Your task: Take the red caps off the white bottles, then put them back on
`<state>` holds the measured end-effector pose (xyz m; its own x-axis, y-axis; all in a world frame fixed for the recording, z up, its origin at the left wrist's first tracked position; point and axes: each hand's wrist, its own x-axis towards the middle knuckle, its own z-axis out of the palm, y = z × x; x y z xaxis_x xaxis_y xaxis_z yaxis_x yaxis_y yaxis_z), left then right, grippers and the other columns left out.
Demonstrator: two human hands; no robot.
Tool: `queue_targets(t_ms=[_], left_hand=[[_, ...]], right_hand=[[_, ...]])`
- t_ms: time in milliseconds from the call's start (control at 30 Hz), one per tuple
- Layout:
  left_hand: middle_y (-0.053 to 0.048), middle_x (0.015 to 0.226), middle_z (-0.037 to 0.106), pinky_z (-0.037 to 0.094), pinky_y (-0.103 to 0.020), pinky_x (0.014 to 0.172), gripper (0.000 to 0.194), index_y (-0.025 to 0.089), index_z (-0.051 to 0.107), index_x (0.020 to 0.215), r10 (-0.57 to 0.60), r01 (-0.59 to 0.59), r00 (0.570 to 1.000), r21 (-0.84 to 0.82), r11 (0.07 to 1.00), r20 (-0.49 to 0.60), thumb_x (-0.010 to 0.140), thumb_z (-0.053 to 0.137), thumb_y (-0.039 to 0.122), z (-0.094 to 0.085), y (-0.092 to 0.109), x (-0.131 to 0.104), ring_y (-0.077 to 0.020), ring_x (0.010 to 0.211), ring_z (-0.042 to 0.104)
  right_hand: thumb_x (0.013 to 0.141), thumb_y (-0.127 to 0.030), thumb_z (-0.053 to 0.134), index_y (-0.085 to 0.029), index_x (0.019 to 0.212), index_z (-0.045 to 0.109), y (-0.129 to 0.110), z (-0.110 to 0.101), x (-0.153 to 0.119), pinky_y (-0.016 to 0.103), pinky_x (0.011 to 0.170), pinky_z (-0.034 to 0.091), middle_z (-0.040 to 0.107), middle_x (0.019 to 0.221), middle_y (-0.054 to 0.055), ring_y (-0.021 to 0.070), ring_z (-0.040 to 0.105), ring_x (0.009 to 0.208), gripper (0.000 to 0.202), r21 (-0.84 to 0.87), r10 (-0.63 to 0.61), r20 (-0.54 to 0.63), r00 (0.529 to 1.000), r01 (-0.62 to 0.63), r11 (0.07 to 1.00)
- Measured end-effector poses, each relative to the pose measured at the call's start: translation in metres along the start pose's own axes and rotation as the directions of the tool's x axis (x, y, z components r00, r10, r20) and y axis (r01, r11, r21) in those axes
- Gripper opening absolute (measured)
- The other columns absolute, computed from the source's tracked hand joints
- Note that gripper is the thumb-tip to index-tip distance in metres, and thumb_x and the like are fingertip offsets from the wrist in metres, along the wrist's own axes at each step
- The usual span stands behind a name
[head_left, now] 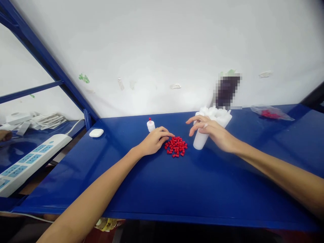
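My left hand [155, 140] rests at the left edge of a pile of small red caps [176, 147] on the blue table. Its index finger reaches onto the pile, the thumb lies a little apart below it, and nothing shows between them. Just behind that hand stands a small white bottle [151, 126] with a red tip. My right hand [212, 131] is over the front of a cluster of white bottles [219, 115], fingers spread and pointing left. Below its fingers stands a white cylindrical bottle [200, 141]; whether the hand touches it is unclear.
A white rounded case [96, 133] lies at the table's left. At the back right is a clear bag with red pieces [270, 114]. Beyond the left edge are a power strip [34, 161], white flat pieces [47, 120] and another person's hand [5, 135]. A blue frame post [54, 60] rises there.
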<state>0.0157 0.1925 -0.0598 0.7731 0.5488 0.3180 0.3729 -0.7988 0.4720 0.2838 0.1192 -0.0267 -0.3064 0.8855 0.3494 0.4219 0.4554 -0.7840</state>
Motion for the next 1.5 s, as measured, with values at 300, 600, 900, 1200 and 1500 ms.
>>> queue_targets(t_ms=[300, 600, 900, 1200, 1500], left_hand=[[-0.008, 0.106, 0.065, 0.054, -0.034, 0.090, 0.022, 0.019, 0.073, 0.108, -0.032, 0.034, 0.998, 0.039, 0.999, -0.045, 0.096, 0.055, 0.018, 0.003, 0.000, 0.001, -0.0166, 0.089, 0.064], [-0.004, 0.090, 0.067, 0.052, -0.027, 0.078, 0.014, 0.018, 0.074, 0.090, -0.072, 0.080, 0.993, 0.084, 0.993, -0.096, 0.091, 0.061, 0.012, 0.005, -0.003, 0.000, -0.0129, 0.076, 0.062], [-0.005, 0.090, 0.069, 0.053, -0.027, 0.073, 0.014, 0.018, 0.072, 0.094, 0.070, -0.056, 0.918, 0.047, 0.997, -0.391, 0.094, 0.059, 0.016, 0.002, 0.007, 0.000, -0.0142, 0.080, 0.064], [-0.007, 0.096, 0.073, 0.059, -0.030, 0.085, 0.010, 0.016, 0.073, 0.090, -0.328, -0.032, 0.823, -0.615, 0.788, -0.463, 0.081, 0.075, 0.021, 0.012, 0.045, 0.010, -0.0161, 0.090, 0.071], [-0.004, 0.091, 0.075, 0.060, -0.027, 0.083, 0.011, 0.017, 0.070, 0.080, -0.290, -0.157, 0.856, -0.751, 0.642, -0.428, 0.077, 0.080, 0.019, 0.011, 0.102, 0.021, -0.0143, 0.087, 0.072]], right_hand=[[0.088, -0.028, 0.045, -0.022, 0.075, 0.068, 0.006, 0.006, -0.003, 0.039, 0.082, 0.037, 0.051, 0.092, 0.005, 0.0242, 0.050, 0.090, 0.028, 0.069, -0.051, -0.006, 0.999, 0.051, 0.996], [0.078, -0.029, 0.057, -0.021, 0.081, 0.073, 0.017, 0.012, -0.002, 0.039, 0.093, 0.036, 0.057, 0.111, 0.008, 0.0289, 0.049, 0.112, 0.019, 0.409, 0.026, 0.003, 1.000, -0.025, 0.912], [0.087, -0.029, 0.054, -0.023, 0.083, 0.075, 0.011, 0.011, -0.008, 0.036, 0.089, 0.037, 0.052, 0.098, 0.004, 0.0222, 0.051, 0.096, 0.022, 0.248, -0.038, 0.000, 0.999, 0.037, 0.968], [0.086, -0.024, 0.056, -0.021, 0.098, 0.059, 0.004, 0.034, -0.010, 0.035, 0.073, 0.046, 0.067, 0.073, 0.002, 0.0217, 0.065, 0.073, 0.012, 0.662, 0.087, 0.094, 0.992, -0.128, 0.738], [0.073, -0.028, 0.054, -0.017, 0.066, 0.057, -0.008, 0.043, -0.010, 0.029, 0.055, 0.036, 0.055, 0.055, 0.001, 0.0147, 0.048, 0.054, 0.013, 0.679, 0.020, 0.125, 0.992, -0.100, 0.727]])
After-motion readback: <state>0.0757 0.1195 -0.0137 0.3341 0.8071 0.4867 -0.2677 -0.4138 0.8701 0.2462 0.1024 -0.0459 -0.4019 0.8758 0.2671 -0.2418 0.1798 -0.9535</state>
